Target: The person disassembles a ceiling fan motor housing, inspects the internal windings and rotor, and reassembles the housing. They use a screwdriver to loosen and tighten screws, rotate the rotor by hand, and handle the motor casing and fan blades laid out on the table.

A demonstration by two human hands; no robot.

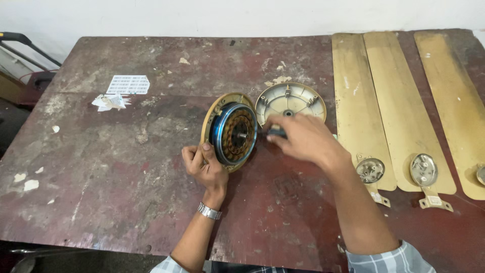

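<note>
Golden motor housing: my left hand (204,164) grasps the fan motor (230,131) at its lower rim and keeps it tilted on edge on the worn table (101,167).
Right hand: my right hand (298,136) is clenched on a dark tool handle (275,133), its tip pointing at the motor centre.
Progress: I judge the motor is already opened, because the copper windings show and the round cover (290,103) lies separately, just behind it.
Left to do: three fan blades (394,106) lie detached at the right; the rest I cannot tell.
</note>
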